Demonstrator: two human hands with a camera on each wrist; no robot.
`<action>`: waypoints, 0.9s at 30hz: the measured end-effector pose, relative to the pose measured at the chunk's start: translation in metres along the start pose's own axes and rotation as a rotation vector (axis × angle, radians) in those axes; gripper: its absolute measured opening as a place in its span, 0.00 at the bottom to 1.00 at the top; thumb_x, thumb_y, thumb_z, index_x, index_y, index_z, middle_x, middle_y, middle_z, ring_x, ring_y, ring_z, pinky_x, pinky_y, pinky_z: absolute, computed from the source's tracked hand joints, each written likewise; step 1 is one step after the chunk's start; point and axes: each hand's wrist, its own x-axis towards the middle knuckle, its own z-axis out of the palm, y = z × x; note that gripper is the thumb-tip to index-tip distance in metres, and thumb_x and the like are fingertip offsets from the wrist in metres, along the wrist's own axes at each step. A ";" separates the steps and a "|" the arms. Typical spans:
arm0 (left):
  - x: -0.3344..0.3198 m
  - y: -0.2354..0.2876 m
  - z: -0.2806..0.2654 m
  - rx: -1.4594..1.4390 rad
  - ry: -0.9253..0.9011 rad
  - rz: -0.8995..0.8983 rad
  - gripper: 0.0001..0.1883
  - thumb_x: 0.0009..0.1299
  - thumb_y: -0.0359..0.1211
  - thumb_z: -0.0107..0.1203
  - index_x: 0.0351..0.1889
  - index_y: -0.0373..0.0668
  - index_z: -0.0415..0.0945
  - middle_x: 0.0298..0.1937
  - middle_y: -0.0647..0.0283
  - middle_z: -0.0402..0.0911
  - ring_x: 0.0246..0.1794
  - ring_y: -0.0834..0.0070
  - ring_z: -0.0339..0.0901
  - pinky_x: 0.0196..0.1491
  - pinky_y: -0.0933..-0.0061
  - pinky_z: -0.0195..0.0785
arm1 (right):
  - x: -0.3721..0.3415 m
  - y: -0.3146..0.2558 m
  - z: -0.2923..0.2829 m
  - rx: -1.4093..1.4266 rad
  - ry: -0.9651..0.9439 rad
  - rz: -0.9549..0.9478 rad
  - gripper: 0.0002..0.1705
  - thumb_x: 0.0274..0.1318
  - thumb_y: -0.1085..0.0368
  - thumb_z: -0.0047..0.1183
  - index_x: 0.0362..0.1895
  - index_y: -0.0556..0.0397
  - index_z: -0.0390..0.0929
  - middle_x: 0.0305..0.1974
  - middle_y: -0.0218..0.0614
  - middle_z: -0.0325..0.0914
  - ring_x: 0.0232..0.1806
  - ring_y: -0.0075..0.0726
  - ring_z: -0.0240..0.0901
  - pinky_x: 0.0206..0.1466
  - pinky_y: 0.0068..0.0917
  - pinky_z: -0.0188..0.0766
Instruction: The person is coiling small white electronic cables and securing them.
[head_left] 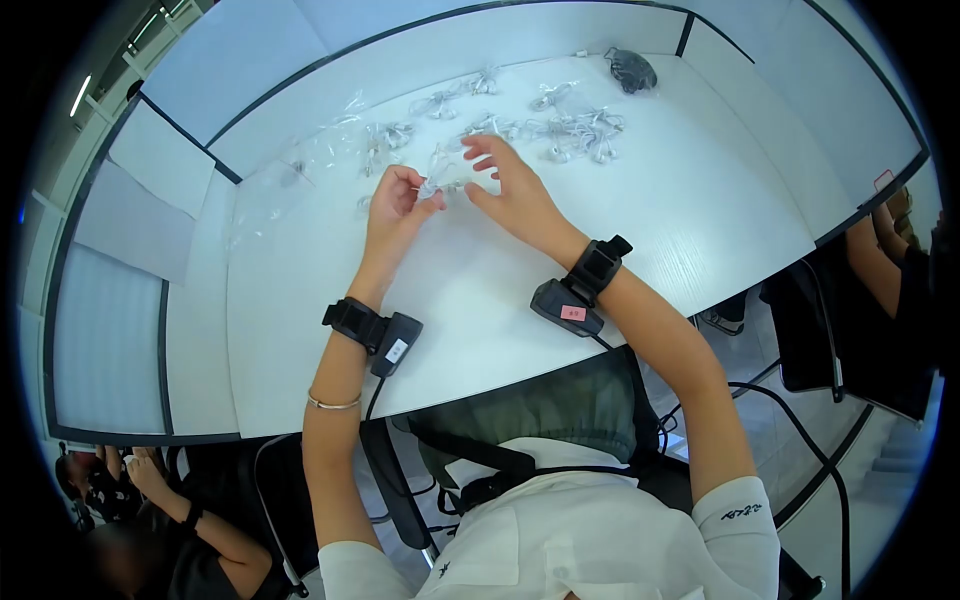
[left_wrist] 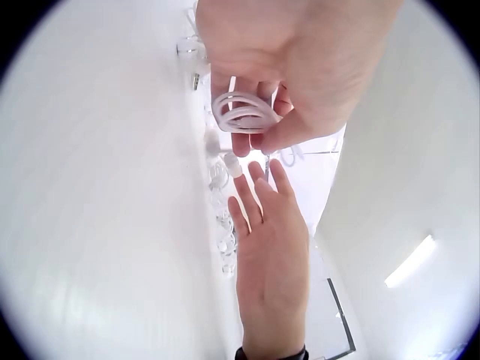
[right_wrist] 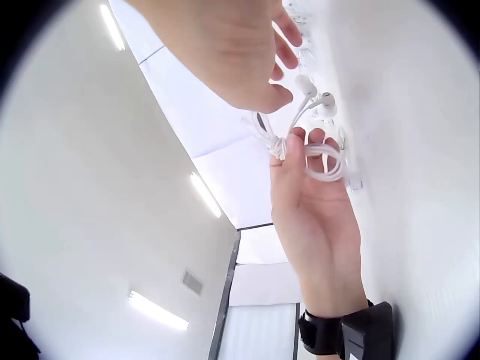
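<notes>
Left hand pinching a coiled set of glossy white wired earphones, right hand spread beside it.
The left hand (head_left: 396, 207) grips the wound cable (right_wrist: 277, 145) between thumb and curled fingers, above the white surface (head_left: 660, 230); the rounded white earbuds (right_wrist: 305, 86) stick out toward the right hand (head_left: 517, 197). That one is loosely open, fingers apart, thumb near the earbuds; whether it touches them, I cannot tell. More white coiled earphone bundles (head_left: 590, 128) lie beyond.

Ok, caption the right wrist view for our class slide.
Coiled white earphones held in the left grip, the right grip near the earbuds.
</notes>
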 end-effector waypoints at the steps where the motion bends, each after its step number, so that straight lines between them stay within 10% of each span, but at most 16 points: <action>1: -0.001 -0.002 0.004 -0.073 -0.007 -0.015 0.13 0.61 0.22 0.53 0.37 0.43 0.60 0.35 0.66 0.72 0.35 0.80 0.73 0.40 0.81 0.64 | -0.001 0.003 0.000 -0.037 -0.064 0.008 0.22 0.44 0.69 0.51 0.48 0.56 0.68 0.42 0.44 0.70 0.45 0.44 0.68 0.48 0.33 0.67; 7: -0.012 -0.009 0.036 -0.048 -0.082 -0.095 0.13 0.59 0.20 0.46 0.40 0.42 0.59 0.39 0.65 0.69 0.35 0.80 0.70 0.38 0.81 0.63 | -0.003 0.008 0.000 -0.065 -0.258 0.139 0.08 0.47 0.68 0.44 0.29 0.60 0.72 0.31 0.47 0.72 0.37 0.53 0.67 0.42 0.43 0.64; 15: -0.008 0.003 0.030 -0.217 0.111 -0.232 0.09 0.65 0.32 0.44 0.36 0.38 0.72 0.26 0.67 0.71 0.25 0.81 0.68 0.31 0.82 0.57 | -0.004 0.007 0.001 -0.230 -0.221 0.080 0.14 0.53 0.59 0.45 0.34 0.58 0.73 0.38 0.40 0.72 0.44 0.46 0.65 0.47 0.36 0.64; 27: -0.007 0.000 0.019 -0.482 0.147 -0.191 0.17 0.67 0.34 0.39 0.46 0.32 0.70 0.29 0.66 0.71 0.30 0.79 0.67 0.38 0.79 0.60 | 0.001 -0.011 -0.004 -0.152 -0.283 0.196 0.13 0.59 0.57 0.44 0.36 0.53 0.73 0.17 0.34 0.69 0.19 0.24 0.59 0.24 0.25 0.56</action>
